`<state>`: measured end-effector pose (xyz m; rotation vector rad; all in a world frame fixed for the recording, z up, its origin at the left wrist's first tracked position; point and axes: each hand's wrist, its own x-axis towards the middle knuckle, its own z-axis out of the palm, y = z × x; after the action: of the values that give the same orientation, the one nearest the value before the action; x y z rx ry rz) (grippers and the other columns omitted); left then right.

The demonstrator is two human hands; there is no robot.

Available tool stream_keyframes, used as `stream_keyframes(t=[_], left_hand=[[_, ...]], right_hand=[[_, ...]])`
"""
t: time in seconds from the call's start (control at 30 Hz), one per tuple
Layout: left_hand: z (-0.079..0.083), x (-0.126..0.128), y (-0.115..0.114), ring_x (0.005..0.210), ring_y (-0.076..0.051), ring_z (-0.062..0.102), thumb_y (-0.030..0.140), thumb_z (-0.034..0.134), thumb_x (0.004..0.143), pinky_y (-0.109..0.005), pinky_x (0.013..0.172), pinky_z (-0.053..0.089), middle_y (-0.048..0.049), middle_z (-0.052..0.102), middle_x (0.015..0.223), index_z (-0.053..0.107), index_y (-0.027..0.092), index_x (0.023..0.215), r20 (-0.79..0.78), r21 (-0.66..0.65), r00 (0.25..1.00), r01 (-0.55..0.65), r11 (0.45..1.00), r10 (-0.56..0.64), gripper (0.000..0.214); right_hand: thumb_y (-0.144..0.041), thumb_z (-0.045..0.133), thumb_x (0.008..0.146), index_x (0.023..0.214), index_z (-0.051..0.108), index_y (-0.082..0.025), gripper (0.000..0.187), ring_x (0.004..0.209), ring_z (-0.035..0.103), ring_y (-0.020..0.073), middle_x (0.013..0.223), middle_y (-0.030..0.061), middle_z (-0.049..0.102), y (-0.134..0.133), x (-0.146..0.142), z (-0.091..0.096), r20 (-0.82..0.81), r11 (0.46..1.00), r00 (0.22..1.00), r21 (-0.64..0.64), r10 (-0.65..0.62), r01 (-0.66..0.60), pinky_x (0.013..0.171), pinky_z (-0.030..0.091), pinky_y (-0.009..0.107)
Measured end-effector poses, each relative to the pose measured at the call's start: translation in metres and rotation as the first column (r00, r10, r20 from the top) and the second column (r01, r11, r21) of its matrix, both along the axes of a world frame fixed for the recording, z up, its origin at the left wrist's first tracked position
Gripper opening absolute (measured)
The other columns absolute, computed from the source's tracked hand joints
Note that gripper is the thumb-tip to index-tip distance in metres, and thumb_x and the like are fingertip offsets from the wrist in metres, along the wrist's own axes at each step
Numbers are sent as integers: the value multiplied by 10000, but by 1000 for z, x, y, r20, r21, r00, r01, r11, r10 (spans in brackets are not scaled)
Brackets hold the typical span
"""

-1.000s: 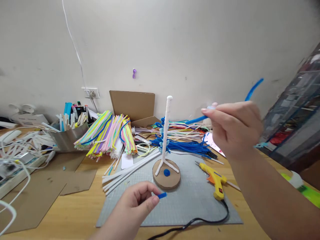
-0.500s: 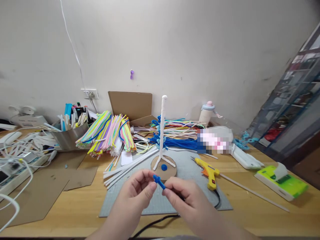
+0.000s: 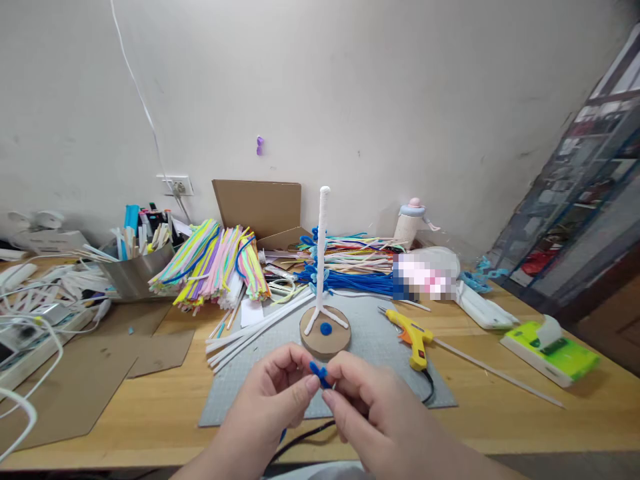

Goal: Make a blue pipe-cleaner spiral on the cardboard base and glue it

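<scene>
Between the fingertips of both hands is a short piece of blue pipe cleaner (image 3: pixel 319 371), bent into a small crossed shape. My left hand (image 3: pixel 280 390) pinches its left end, while my right hand (image 3: pixel 367 400) grips the lower right end. A blue strand end also shows below my left fingers. Just beyond the hands stands a white wrapped post (image 3: pixel 323 247) on a round cardboard base (image 3: pixel 320 343). A flat blue coil (image 3: pixel 326 329) lies on that base between two white legs. Light and dark blue loops (image 3: pixel 320 277) sit behind the post.
A yellow glue gun (image 3: pixel 414 337) lies on the grey cutting mat (image 3: pixel 230 400) at right, its black cable running forward. White strips (image 3: pixel 260 333), bundled colourful pipe cleaners (image 3: pixel 200 263) and blue ones (image 3: pixel 360 283) lie around the post. A green-and-white box (image 3: pixel 550 350) is far right.
The blue pipe cleaner has gone from a longer straight-tailed piece to a more crossed, bent shape. My hands have come closer together, and the view has shifted slightly.
</scene>
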<state>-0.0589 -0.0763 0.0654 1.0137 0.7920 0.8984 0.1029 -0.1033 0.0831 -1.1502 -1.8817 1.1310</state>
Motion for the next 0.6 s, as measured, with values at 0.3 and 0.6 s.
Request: stream_keyframes(t=[0.3, 0.6], left_hand=[[-7, 2, 2, 440, -18, 265, 391, 788, 636, -155, 406, 181, 67, 464, 575, 546, 158, 721, 39, 34, 999, -4, 999, 3, 347], [-12, 1, 11, 402, -6, 230, 393, 789, 627, -152, 387, 174, 90, 442, 525, 598, 157, 742, -30, 76, 991, -125, 989, 128, 324]], right_hand=[[-378, 425, 900, 831, 469, -192, 203, 458, 451, 67, 641, -44, 474, 4, -1, -14, -154, 989, 988, -145, -5, -17, 413, 302, 171], [-493, 556, 815, 879, 514, -160, 341, 281, 370, 29, 530, -65, 524, 24, -10, -41, -478, 939, 873, -337, -102, -74, 256, 245, 119]])
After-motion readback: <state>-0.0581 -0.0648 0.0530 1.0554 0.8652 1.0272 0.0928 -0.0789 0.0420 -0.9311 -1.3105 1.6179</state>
